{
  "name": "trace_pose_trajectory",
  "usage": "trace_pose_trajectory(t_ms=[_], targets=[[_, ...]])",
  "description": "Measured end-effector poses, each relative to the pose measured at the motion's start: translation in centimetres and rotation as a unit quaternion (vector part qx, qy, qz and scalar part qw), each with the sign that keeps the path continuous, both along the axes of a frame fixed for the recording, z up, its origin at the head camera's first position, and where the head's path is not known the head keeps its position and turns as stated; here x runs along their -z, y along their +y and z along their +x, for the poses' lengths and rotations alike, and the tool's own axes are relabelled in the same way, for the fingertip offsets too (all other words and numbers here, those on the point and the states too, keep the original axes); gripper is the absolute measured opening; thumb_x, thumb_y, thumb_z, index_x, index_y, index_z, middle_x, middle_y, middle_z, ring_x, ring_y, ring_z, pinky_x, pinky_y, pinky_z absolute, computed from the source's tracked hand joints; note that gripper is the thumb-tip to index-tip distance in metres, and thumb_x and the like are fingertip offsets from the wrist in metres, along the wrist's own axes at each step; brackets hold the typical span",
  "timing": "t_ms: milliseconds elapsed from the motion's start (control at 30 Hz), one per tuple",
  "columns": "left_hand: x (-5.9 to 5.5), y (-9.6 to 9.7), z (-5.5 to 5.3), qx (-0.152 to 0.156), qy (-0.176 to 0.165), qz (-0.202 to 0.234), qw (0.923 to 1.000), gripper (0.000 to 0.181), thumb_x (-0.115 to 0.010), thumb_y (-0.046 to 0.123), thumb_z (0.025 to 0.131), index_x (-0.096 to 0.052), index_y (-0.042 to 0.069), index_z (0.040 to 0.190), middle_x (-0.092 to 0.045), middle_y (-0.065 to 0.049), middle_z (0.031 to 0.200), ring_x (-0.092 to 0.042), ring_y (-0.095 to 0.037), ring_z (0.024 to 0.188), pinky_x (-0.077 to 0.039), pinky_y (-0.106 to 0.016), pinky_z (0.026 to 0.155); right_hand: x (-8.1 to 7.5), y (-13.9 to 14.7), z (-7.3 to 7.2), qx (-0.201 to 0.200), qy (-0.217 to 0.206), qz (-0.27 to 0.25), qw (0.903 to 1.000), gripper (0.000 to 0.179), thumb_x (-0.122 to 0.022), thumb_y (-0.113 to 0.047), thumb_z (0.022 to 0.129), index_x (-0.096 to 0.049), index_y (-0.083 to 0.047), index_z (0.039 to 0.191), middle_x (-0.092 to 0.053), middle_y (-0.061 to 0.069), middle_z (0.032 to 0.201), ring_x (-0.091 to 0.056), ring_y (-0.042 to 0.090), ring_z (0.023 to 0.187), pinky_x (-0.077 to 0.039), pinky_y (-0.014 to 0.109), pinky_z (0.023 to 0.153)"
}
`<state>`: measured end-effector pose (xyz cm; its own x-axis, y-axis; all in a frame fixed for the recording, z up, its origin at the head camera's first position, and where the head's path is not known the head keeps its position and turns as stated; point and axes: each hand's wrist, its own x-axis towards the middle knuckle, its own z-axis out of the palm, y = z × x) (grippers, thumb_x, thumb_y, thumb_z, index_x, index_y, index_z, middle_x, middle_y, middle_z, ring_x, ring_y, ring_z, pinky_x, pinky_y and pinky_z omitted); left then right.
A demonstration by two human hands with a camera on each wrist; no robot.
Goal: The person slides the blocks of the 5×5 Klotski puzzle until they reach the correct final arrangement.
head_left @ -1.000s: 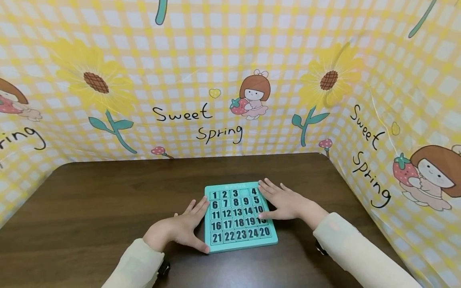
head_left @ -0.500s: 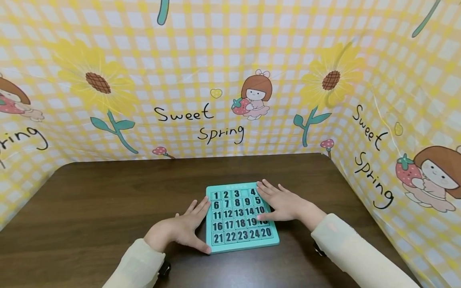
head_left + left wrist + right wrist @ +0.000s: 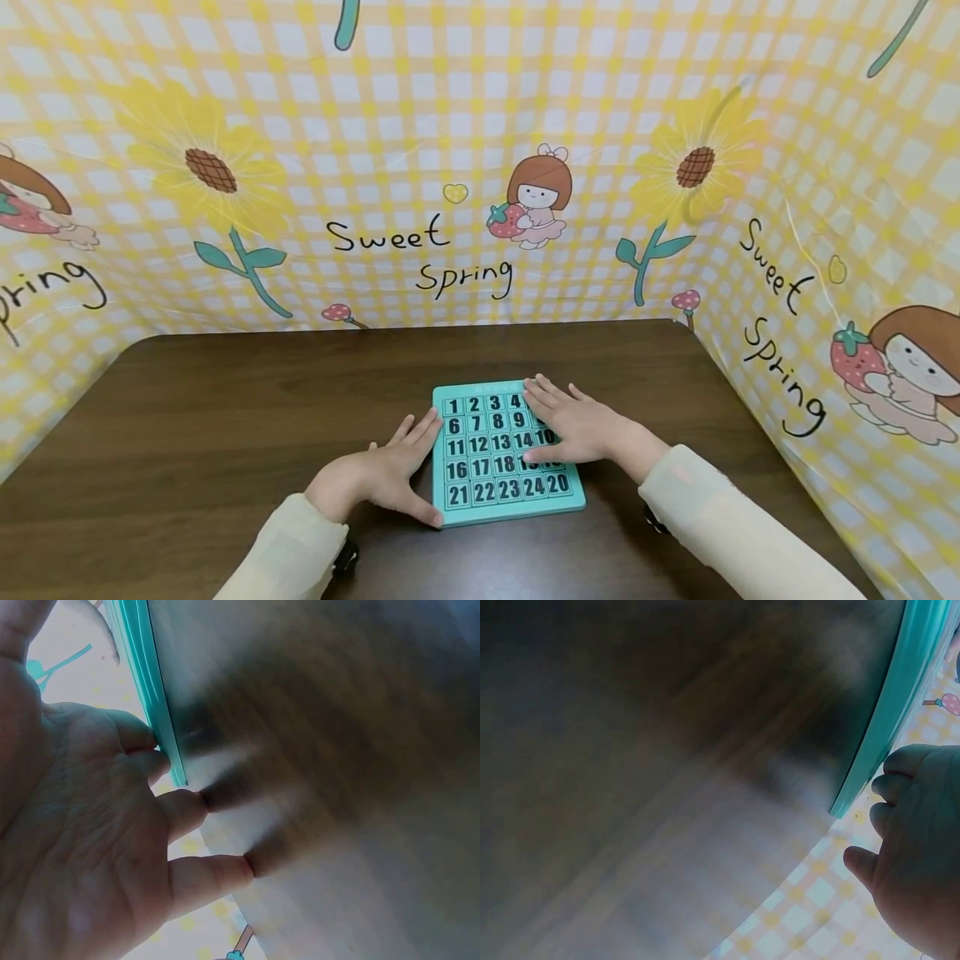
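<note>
A teal sliding number puzzle point(image 3: 477, 448) lies flat on the dark wooden table point(image 3: 262, 400), its black numbers in rows. Along its left edge rests my left hand point(image 3: 386, 479), fingertips at the upper part of that edge and thumb at the near left corner. My right hand point(image 3: 581, 427) lies over the right side with straight fingers. Its fingertips touch the top row beside tile 4, its thumb is on tile 19, and it hides the top right tiles. In the left wrist view, fingers stretch down past the puzzle's side point(image 3: 154, 690). The right wrist view shows fingers at the opposite side point(image 3: 889, 712).
A yellow checked cloth point(image 3: 405, 125) with printed flowers, figures and lettering hangs behind the table and along its sides. Light sleeves point(image 3: 738, 525) cover both forearms, and a dark wrist device point(image 3: 346, 557) shows at the left cuff.
Tile 4 has slid left, into the gap beside tile 3. My right hand has moved left with it, further over the puzzle. My left hand stays at the left edge.
</note>
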<state>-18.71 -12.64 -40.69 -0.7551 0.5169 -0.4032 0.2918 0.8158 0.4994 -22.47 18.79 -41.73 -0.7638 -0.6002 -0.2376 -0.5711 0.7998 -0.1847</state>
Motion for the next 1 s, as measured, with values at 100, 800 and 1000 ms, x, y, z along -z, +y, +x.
trace_pose_trajectory(t_ms=[100,800,1000], targets=[[0.0,0.0,0.0,0.000,0.000,-0.002,1.0000,0.130,-0.085,0.054,0.070,-0.002,0.011,0.161,0.008,-0.003,0.169,0.007,-0.036,0.155,-0.009,-0.081,0.107,-0.1,0.5,0.5,0.006,0.005,0.002,1.0000,0.097,-0.043,-0.074,0.092,-0.014,-0.010,0.160,-0.004,0.006,0.169,0.002,0.025,0.156,-0.012,0.061,0.121],[-0.2,-0.1,0.0,0.003,-0.001,0.001,1.0000,0.130,-0.085,0.053,0.070,-0.002,0.010,0.161,0.008,-0.005,0.169,0.007,-0.038,0.155,-0.008,-0.083,0.105,-0.1,2.0,3.7,0.011,0.001,-0.009,0.9999,0.096,-0.046,-0.072,0.092,-0.023,-0.008,0.158,-0.015,0.007,0.168,-0.006,0.026,0.157,-0.016,0.063,0.120],[-0.1,0.0,0.0,0.003,-0.002,0.000,1.0000,0.130,-0.085,0.054,0.070,-0.002,0.011,0.161,0.008,-0.004,0.169,0.007,-0.038,0.155,-0.009,-0.082,0.105,0.0,1.9,3.1,0.017,0.004,0.002,0.9998,0.098,-0.045,-0.074,0.091,-0.020,-0.009,0.159,-0.012,0.005,0.168,-0.004,0.025,0.157,-0.016,0.062,0.120]])
